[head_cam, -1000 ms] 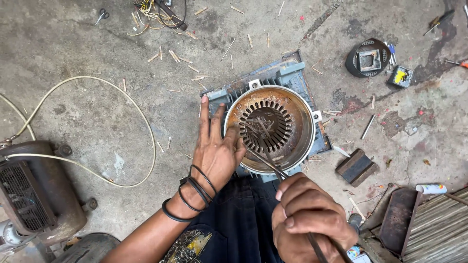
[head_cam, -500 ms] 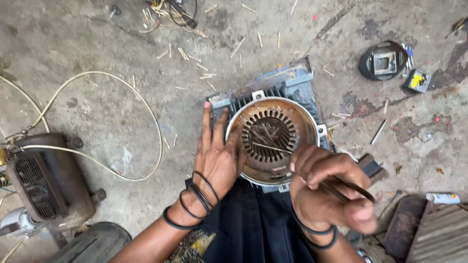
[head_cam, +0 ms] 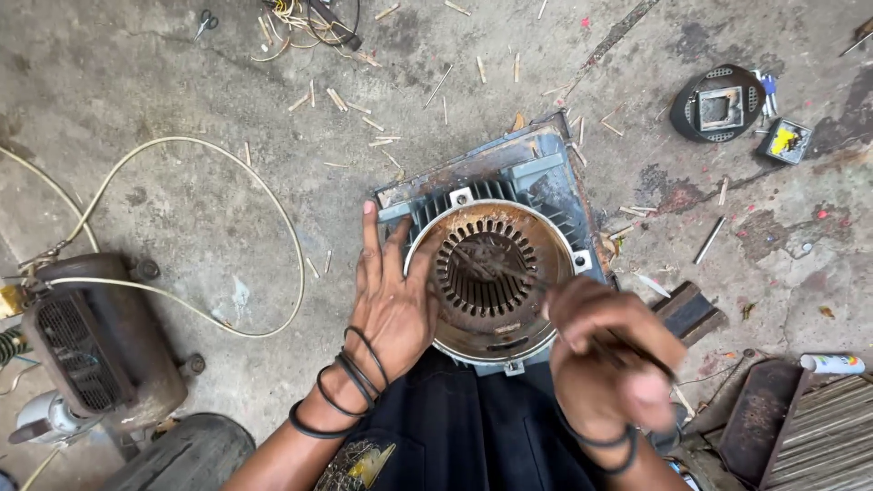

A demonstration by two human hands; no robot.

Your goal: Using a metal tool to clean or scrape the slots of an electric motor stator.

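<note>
- One big motor shell (head_cam: 496,264), standing open-end up on grey floor (head_cam: 182,164), right by the knees; looks heavy, hard and rusty, best held by the outer rim.
- Left hand (head_cam: 391,300) spread flat, pressed on the shell's left rim, gripping nothing.
- Right hand (head_cam: 605,355) squeezed tight round a thin metal rod (head_cam: 546,286), tip poking into the slotted hole.
- Rod looks stiff and light; hold near the back end.
</note>
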